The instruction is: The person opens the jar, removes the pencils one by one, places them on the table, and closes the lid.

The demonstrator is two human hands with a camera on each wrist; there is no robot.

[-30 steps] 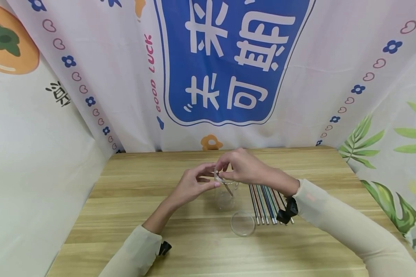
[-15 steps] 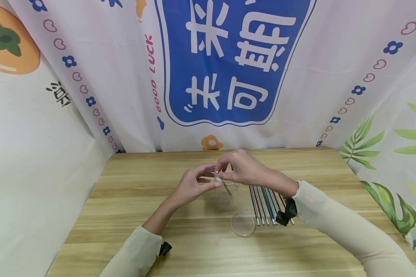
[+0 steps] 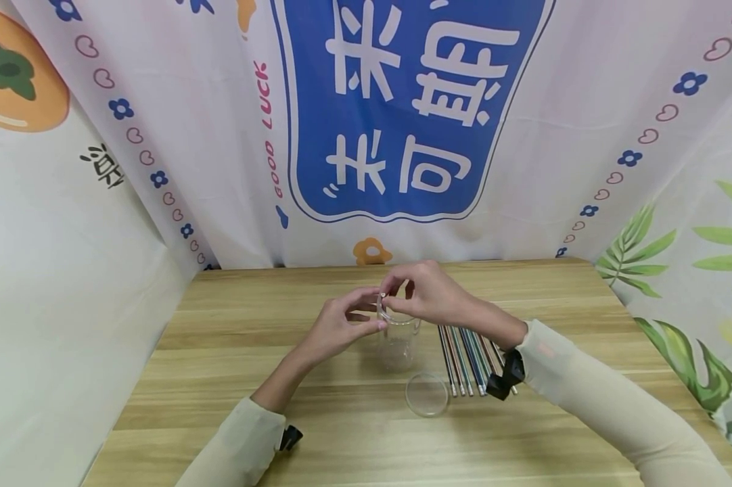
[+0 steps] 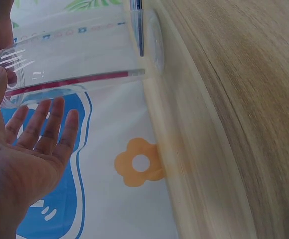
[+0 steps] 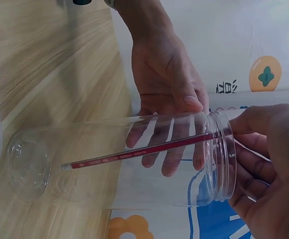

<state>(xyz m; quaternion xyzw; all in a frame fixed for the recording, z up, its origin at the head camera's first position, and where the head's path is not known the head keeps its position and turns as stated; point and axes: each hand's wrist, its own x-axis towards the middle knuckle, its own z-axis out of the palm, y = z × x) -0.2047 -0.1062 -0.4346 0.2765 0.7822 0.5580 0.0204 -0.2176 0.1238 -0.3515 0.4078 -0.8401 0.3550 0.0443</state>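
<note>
A clear, open-topped jar (image 3: 398, 341) stands upright on the table. The left hand (image 3: 341, 321) cups its upper left side, thumb near the rim and fingers spread along the wall in the left wrist view. Inside the jar leans a dark red pencil (image 5: 139, 152), its pale eraser end low down near the base. At the jar's mouth the right hand (image 3: 427, 294) pinches the pencil's upper end between thumb and forefinger. That upper end is mostly hidden by the fingers.
Several striped pencils (image 3: 472, 355) lie in a row right of the jar, partly under the right forearm. A round clear lid (image 3: 427, 394) lies in front of the jar. A printed cloth (image 3: 238, 237) hangs behind the wooden table (image 3: 232, 352).
In the head view, the pencil's slanting shaft no longer shows through the jar's middle; it now stands closer to the left wall. The right fingers have shifted slightly; the left hand stays put.
</note>
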